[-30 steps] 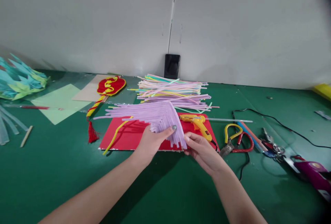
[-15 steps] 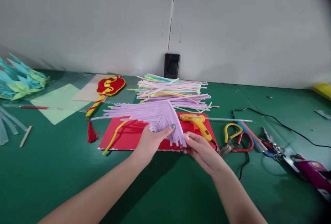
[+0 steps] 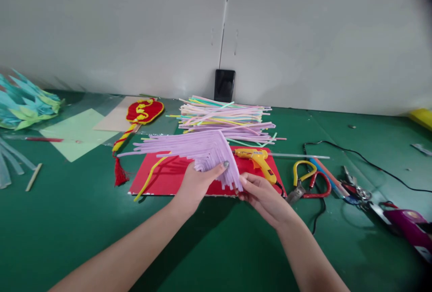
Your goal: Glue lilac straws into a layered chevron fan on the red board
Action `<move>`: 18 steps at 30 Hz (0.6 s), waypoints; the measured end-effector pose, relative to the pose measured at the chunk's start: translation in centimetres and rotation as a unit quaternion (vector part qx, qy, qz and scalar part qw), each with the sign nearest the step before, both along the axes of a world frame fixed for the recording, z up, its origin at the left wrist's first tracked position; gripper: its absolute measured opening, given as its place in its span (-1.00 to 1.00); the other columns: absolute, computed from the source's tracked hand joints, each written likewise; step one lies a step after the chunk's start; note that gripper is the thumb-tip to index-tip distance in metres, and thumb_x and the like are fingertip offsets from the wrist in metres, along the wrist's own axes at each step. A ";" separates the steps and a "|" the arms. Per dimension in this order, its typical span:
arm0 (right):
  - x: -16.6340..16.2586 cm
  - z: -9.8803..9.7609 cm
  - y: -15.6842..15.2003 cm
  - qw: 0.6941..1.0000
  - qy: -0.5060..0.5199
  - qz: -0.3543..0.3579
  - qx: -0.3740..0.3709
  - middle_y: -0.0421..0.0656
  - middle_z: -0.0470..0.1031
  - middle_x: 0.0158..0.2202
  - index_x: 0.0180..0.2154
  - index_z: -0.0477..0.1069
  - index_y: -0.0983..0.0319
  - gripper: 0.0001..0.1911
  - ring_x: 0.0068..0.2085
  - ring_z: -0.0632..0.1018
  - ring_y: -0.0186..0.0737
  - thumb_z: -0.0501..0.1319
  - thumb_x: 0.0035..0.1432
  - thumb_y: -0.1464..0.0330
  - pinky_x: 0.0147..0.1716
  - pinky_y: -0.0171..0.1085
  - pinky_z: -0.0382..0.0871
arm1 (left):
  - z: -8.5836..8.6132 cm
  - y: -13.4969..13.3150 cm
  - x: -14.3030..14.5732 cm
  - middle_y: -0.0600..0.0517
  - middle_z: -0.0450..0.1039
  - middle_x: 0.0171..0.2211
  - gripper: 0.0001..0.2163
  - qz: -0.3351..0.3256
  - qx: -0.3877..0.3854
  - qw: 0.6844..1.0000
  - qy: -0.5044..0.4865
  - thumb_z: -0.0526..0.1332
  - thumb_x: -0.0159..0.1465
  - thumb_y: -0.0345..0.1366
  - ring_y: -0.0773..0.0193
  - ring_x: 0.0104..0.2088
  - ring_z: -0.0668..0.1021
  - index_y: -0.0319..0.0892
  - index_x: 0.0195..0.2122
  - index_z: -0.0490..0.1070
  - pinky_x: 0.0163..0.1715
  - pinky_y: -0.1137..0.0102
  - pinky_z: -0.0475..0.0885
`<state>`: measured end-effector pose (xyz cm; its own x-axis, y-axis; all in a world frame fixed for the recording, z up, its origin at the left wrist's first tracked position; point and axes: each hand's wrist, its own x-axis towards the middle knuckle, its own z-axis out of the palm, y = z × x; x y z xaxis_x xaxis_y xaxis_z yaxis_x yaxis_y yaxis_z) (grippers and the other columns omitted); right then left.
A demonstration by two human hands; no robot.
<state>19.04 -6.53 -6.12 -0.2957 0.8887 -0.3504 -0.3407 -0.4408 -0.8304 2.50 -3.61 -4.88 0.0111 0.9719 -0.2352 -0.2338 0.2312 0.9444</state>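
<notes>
A bundle of lilac pipe cleaners [image 3: 189,142], bent to a corner and nested side by side, is held above a red board [image 3: 153,186]. My left hand [image 3: 197,184] is closed on the bundle at its inner corner, thumb on top. At the lower right ends of the strands, my right hand [image 3: 259,193] pinches the tips between thumb and fingers. Part of the fingers of both hands is hidden. A yellow glue gun [image 3: 259,161] lies on the board just beyond my right hand, and a yellow pipe cleaner [image 3: 150,177] lies at its left.
Behind the board lies a pile of pastel pipe cleaners [image 3: 222,119], with a black phone [image 3: 224,85] against the wall. A red tasselled fan [image 3: 143,112] lies to the left. Red-and-yellow-handled cutters [image 3: 299,188], keys [image 3: 361,193] and a black cable [image 3: 364,154] are at right.
</notes>
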 end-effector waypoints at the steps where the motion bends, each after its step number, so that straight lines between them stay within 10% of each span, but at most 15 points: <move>1: 0.0 0.0 0.0 1.000 -0.001 0.001 0.000 -0.24 0.38 -0.46 -0.47 0.44 0.26 -0.75 -0.44 0.33 -0.45 0.35 -0.02 0.21 -0.44 -0.42 0.22 | 0.0 0.0 0.0 -0.02 0.57 -0.25 -0.70 -0.001 -0.002 1.000 0.000 0.40 -0.03 -0.21 0.14 -0.21 0.57 -0.21 -0.27 0.53 -0.19 0.30 0.46; 18: -0.1 0.1 -0.1 1.000 -0.001 0.014 -0.005 -0.23 0.39 -0.48 -0.47 0.46 0.26 -0.76 -0.46 0.32 -0.44 0.34 -0.01 0.21 -0.44 -0.40 0.21 | 0.0 0.0 0.0 -0.02 0.57 -0.24 -0.69 -0.005 -0.002 1.000 -0.006 0.41 -0.04 -0.22 0.16 -0.21 0.57 -0.20 -0.26 0.53 -0.19 0.31 0.46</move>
<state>18.95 -6.60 -6.06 -0.3201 0.8769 -0.3587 -0.3273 -0.4577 -0.8267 2.48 -3.62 -4.83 0.0227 0.9707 -0.2392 -0.2426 0.2375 0.9406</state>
